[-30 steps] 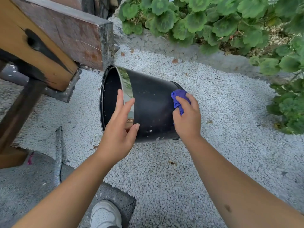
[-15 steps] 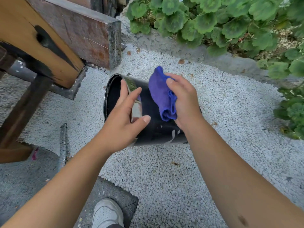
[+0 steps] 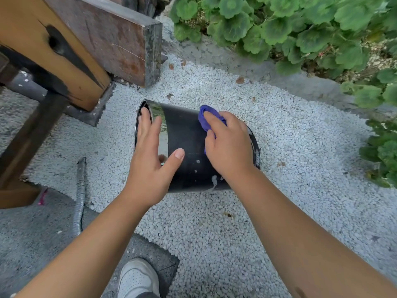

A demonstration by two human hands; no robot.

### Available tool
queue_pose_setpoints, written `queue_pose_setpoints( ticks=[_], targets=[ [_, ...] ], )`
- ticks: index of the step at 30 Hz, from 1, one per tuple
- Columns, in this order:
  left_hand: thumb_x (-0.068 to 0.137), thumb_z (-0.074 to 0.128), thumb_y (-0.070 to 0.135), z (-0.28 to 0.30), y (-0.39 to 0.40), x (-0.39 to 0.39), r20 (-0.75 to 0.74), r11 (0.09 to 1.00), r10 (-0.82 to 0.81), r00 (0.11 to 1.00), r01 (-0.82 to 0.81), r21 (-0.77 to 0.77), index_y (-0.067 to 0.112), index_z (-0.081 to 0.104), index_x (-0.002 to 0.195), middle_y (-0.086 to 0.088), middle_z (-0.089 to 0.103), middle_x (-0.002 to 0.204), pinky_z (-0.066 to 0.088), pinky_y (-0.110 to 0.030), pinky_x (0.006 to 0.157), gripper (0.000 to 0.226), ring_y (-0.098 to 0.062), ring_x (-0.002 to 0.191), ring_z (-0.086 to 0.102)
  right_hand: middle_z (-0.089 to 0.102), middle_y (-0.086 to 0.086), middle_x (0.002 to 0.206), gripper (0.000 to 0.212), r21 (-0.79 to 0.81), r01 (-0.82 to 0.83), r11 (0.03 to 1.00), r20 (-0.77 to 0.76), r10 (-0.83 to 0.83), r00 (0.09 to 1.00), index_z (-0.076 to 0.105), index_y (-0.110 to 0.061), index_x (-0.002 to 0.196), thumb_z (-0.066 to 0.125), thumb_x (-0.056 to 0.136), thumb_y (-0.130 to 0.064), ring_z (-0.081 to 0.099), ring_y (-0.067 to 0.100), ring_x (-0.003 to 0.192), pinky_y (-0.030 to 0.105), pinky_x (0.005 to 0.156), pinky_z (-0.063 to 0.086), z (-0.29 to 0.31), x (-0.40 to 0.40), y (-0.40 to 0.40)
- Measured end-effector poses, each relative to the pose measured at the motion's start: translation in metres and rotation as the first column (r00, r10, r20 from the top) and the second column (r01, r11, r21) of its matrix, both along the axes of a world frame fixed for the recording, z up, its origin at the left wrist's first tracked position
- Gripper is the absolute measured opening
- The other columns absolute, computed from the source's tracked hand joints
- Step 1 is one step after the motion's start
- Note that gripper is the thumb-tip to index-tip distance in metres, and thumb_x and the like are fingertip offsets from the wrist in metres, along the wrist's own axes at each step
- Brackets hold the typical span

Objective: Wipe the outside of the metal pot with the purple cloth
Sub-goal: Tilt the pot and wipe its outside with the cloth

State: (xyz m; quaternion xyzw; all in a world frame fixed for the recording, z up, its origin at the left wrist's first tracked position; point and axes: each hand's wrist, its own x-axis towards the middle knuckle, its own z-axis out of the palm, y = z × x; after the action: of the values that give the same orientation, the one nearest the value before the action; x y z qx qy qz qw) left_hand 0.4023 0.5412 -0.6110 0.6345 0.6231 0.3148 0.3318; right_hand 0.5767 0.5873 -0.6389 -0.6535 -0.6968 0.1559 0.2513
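A metal pot (image 3: 184,134) with a black outside and a shiny band near its rim lies on its side on white gravel, its mouth facing left. My left hand (image 3: 150,155) rests flat on the pot near the rim, fingers straight, thumb spread onto the black wall. My right hand (image 3: 227,145) grips a bunched purple cloth (image 3: 206,118) and presses it against the upper part of the pot's wall toward its base. Most of the cloth is hidden under my fingers. Pale smears show low on the pot's side.
Heavy wooden beams (image 3: 86,44) stand at the upper left, close to the pot's mouth. Green plants (image 3: 300,29) line the back and right. A grey corrugated hose (image 3: 80,190) lies at the left. My white shoe (image 3: 137,278) is at the bottom on a dark slab.
My right hand has gone from the pot's base end up over its top with the cloth spread, then back down onto the wall with the cloth bunched. The left hand stays at the rim.
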Motion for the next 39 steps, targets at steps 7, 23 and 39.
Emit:
queue_pose_setpoints(
  ticks=[7,23,39],
  targets=[
    [0.086,0.049,0.058,0.004,-0.004,0.009,-0.01,0.997,0.051,0.999,-0.051,0.057,0.019,0.023,0.157,0.008,0.001,0.166,0.032,0.007,0.085,0.085,0.024,0.139,0.001,0.056,0.012,0.133,0.041,-0.108,0.117,0.987,-0.057,-0.124,0.991,0.057,-0.013,0.133,0.051,0.093,-0.012,0.045,0.037,0.119,0.043,0.104,0.038,-0.023,0.031,0.011],
    [0.09,0.019,0.077,0.01,0.023,0.012,0.057,0.985,-0.13,0.99,0.122,0.118,-0.001,0.038,0.144,-0.026,0.046,0.142,0.033,-0.065,0.106,0.097,-0.049,0.133,0.04,0.059,0.008,0.125,0.036,0.092,0.057,0.994,-0.495,-0.004,0.869,0.07,-0.015,0.118,0.062,0.083,-0.013,0.054,0.03,0.108,0.043,0.095,0.046,0.044,-0.059,-0.028],
    [0.082,0.046,0.013,0.014,0.022,-0.017,-0.154,0.951,-0.304,0.94,0.29,-0.104,0.024,0.006,0.157,0.011,-0.005,0.165,0.004,-0.039,0.122,0.086,0.004,0.148,-0.018,0.052,0.008,0.135,0.037,-0.083,0.244,0.966,-0.253,-0.257,0.933,0.064,-0.02,0.126,0.057,0.09,-0.018,0.046,0.028,0.123,0.045,0.103,0.041,-0.039,0.042,-0.014]
  ],
)
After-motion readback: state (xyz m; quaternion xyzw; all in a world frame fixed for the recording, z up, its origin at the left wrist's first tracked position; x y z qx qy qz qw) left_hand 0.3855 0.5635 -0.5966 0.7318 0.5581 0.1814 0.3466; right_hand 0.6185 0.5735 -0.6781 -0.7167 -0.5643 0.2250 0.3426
